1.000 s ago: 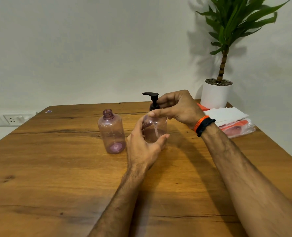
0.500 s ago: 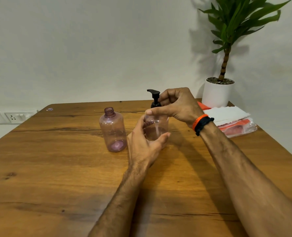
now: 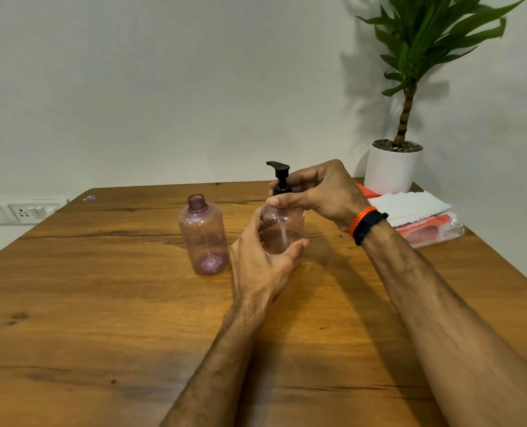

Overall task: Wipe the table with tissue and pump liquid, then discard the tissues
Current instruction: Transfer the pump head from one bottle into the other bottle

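Desk point(image 3: 102, 303): wooden, carrying everything here.
Plant point(image 3: 393, 167): white pot at the far right corner.
Tissues point(image 3: 410, 206): white stack on a plastic packet, near the pot.
My left hand point(image 3: 256, 266): fingers curled round the pump bottle point(image 3: 283, 232), mid-desk.
My right hand point(image 3: 320, 192): fingers pinching its black pump point(image 3: 280, 177) collar.
Open bottle point(image 3: 203, 235): 1, capless, just left.
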A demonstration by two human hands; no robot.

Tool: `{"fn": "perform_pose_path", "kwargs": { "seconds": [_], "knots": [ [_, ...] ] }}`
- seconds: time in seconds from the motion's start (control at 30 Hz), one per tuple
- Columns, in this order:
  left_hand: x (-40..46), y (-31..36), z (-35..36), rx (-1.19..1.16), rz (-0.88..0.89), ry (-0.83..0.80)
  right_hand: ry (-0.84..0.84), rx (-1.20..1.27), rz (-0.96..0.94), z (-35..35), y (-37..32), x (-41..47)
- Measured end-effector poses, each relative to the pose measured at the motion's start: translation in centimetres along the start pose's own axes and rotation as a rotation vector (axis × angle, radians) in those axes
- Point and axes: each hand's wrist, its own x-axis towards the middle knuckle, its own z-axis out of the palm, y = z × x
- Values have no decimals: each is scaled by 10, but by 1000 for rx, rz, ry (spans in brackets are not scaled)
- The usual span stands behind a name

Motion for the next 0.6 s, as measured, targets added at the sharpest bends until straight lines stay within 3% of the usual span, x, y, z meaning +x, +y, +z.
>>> {"fn": "perform_pose_path", "kwargs": {
  "seconds": [0.6],
  "knots": [
    [-1, 1, 4, 8, -1, 8, 318, -275, 144, 24, -15, 2]
  ]
}}
